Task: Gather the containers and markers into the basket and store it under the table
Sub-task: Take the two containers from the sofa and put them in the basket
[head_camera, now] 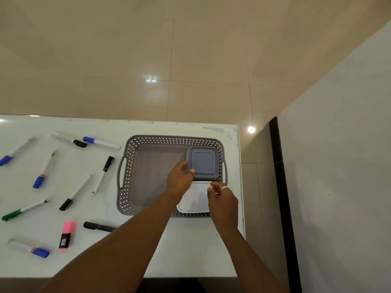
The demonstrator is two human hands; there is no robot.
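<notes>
Two containers, one basket, ten pens on my table

In my one grey basket (148,142) sit two containers: one blue-lidded (204,160), one white-lidded (194,199). Out on the table I count nine markers (103,174): four blue-capped, three black-capped, one green, one dark all over. There is also one pink highlighter (66,235). Both my hands, two, are in view.

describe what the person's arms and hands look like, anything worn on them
Both forearms are bare, with no sleeves, watch or gloves in view. The left hand wears nothing visible. The right hand has a light metallic ring on one of its fingers.
</notes>
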